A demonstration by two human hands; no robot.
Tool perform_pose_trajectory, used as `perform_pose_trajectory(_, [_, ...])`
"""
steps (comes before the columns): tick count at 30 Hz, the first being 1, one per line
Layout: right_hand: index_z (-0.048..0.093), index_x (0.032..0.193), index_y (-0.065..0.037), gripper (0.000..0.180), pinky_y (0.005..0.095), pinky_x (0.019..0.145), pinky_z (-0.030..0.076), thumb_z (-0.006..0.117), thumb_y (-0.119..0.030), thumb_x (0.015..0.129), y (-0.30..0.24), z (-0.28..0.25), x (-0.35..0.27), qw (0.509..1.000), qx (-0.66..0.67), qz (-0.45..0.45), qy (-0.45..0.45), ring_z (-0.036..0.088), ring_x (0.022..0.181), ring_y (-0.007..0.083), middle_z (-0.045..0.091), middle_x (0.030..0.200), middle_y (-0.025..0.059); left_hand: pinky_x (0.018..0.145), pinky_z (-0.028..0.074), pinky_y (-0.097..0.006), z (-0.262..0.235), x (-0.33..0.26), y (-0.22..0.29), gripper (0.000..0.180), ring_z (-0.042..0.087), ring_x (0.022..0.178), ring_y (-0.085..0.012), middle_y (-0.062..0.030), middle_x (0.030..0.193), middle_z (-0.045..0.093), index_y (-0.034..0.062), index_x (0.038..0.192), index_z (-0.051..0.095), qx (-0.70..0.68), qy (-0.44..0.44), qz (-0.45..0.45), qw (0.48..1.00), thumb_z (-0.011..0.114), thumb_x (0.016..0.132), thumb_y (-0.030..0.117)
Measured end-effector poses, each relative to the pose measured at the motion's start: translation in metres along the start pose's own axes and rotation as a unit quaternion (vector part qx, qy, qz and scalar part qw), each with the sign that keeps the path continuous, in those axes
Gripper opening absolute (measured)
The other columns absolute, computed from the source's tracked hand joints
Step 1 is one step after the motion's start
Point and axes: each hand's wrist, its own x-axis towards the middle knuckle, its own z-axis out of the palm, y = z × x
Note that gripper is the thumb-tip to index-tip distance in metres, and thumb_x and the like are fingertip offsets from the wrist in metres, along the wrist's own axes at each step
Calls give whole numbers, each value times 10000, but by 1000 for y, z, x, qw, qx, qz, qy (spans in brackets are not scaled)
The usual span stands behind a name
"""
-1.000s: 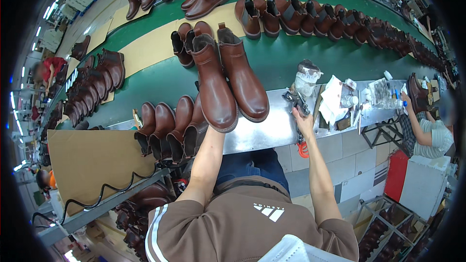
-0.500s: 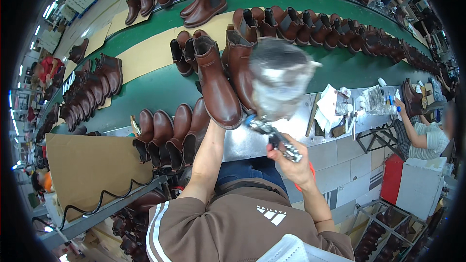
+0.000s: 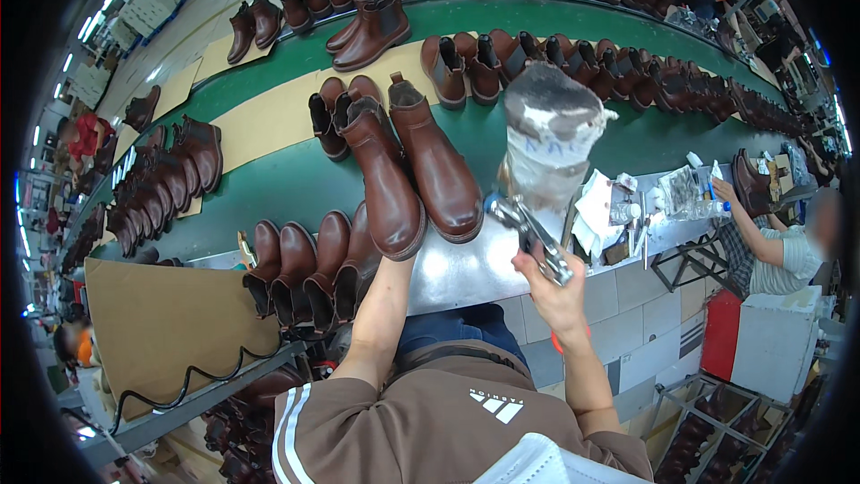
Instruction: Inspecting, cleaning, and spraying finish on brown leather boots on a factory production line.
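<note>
A pair of brown leather ankle boots, one boot at the left (image 3: 385, 188) and one at the right (image 3: 439, 170), is held up over the bench with toes toward me. My left forearm (image 3: 383, 305) runs up beneath them; the boots hide the hand and its fingers. My right hand (image 3: 555, 291) grips the metal handle of a spray gun (image 3: 536, 237). The gun's large cup (image 3: 548, 139), in a stained white and grey wrapping, stands above it. The nozzle is close to the right boot's toe, apart from it.
Boots (image 3: 309, 260) stand in a row left of my arm, behind a cardboard sheet (image 3: 170, 332). A green conveyor (image 3: 278, 148) carries more boots. White cloths (image 3: 596, 215) and bottles (image 3: 699, 211) lie on the metal bench (image 3: 448, 282). A co-worker (image 3: 779, 242) sits at the right.
The boots have turned and spread, so the right one now shows fully. My right hand has moved slightly right with the spray gun, and the cup is no longer blurred.
</note>
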Motion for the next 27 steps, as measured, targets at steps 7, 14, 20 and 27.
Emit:
perform_pose_trajectory(7, [575, 1126, 73, 360, 241, 651, 476, 682, -23, 795, -10, 6, 15, 996, -20, -81, 9, 611, 737, 109, 671, 825, 103, 937, 414, -339, 17, 2, 1, 432, 513, 1015, -196, -78, 1142, 530, 52, 1233, 469, -21, -30, 17, 999, 413, 976, 395])
perform_pose_trajectory(14, [603, 1109, 46, 336, 211, 559, 389, 697, -80, 813, -11, 28, 41, 998, 12, -39, 41, 451, 634, 50, 570, 722, 0, 869, 429, -319, 13, 3, 10, 446, 515, 956, -161, -66, 1101, 536, 45, 1211, 481, 131, 14, 98, 986, 415, 973, 416])
perform_pose_trajectory(20, [627, 1036, 47, 267, 203, 585, 410, 698, -98, 823, -2, 27, 39, 996, 65, -61, 7, 484, 653, 51, 584, 734, -2, 781, 433, -303, 81, -18, 59, 443, 508, 882, -141, -53, 1010, 556, 35, 1111, 533, -24, 113, -51, 992, 412, 970, 437])
perform_pose_trajectory(27, [629, 994, 52, 203, 239, 775, 485, 659, -96, 859, 29, 41, 84, 988, 150, -20, 25, 593, 829, 90, 672, 934, 77, 747, 414, -273, 58, 6, 111, 417, 499, 829, -134, -41, 953, 551, 71, 1122, 552, 177, 146, 33, 973, 433, 962, 437])
